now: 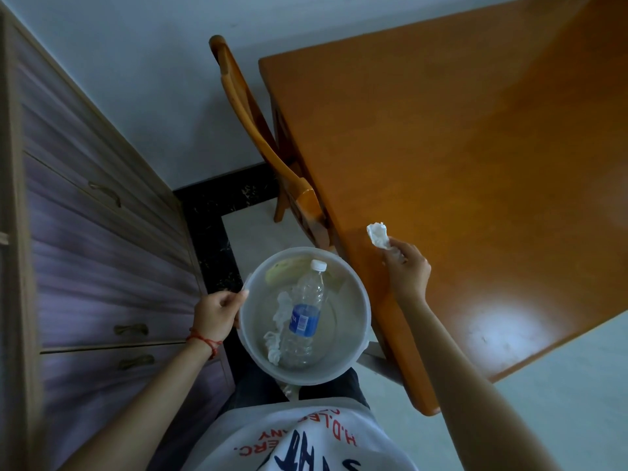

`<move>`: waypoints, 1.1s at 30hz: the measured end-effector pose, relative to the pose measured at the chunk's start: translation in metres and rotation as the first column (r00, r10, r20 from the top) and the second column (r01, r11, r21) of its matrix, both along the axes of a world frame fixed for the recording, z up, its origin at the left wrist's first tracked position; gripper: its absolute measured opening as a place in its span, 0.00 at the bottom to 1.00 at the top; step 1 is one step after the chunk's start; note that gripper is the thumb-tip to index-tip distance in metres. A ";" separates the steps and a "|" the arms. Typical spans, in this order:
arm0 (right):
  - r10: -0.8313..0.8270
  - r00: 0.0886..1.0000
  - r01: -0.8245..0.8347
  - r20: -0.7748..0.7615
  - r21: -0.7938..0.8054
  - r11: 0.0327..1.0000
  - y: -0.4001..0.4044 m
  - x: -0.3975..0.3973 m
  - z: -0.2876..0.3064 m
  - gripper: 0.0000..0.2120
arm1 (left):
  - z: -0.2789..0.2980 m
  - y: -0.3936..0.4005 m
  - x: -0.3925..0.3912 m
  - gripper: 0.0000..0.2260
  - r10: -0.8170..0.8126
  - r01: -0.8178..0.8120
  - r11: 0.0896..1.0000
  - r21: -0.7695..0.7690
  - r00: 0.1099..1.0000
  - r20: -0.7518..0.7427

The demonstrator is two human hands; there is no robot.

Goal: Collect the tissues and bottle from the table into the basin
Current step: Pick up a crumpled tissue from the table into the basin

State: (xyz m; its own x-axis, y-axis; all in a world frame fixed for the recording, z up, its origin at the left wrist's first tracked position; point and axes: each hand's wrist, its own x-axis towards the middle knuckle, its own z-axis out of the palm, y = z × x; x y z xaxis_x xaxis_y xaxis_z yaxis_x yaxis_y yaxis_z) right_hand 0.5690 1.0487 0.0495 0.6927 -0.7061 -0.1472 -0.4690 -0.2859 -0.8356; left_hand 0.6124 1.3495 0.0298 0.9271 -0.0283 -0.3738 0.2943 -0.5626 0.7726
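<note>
Over the worktop [475, 164] edge | your right hand [406, 271] pinches the last visible tissue [378, 234] | your left hand [217, 312] grips the basin [356, 321] rim | bottle [304, 314] and other tissues [280, 311] already inside | left: drop this one in.

Orange wooden tabletop [458, 164] seen at right, glossy, with a bright light glare near its lower right corner. Wooden chair [251, 130] tucked in at its left edge. Pale wall [136, 62] behind. Purple-grey drawer cabinet [85, 232] with wood frame and dark handles along the left. Floor [560, 385] pale, edged by a black speckled strip [210, 212].
</note>
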 end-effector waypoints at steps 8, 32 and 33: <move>0.225 0.974 -0.225 0.015 0.129 0.966 0.068 -0.032 0.013 0.15 | -0.004 0.004 -0.005 0.15 0.013 -0.013 1.000 -0.021 1.000 -0.003; 0.245 0.958 -0.206 -0.148 0.237 0.949 0.078 -0.078 -0.015 0.15 | 0.003 0.044 -0.035 0.17 0.153 -0.154 0.986 -0.069 0.988 -0.025; 0.245 0.959 -0.209 -0.140 0.233 0.950 0.079 -0.078 -0.015 0.14 | 0.004 0.046 -0.037 0.17 0.174 -0.175 0.982 -0.069 0.984 -0.027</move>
State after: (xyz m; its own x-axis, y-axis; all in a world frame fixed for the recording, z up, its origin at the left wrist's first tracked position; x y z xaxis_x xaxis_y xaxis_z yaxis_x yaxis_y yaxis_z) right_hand 0.4909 1.1280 0.0349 0.7838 -0.4723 -0.4033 -0.5493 -0.2241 -0.8050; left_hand 0.5754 1.3957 0.0340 0.9123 0.1062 -0.3956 0.3993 -0.4453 0.8014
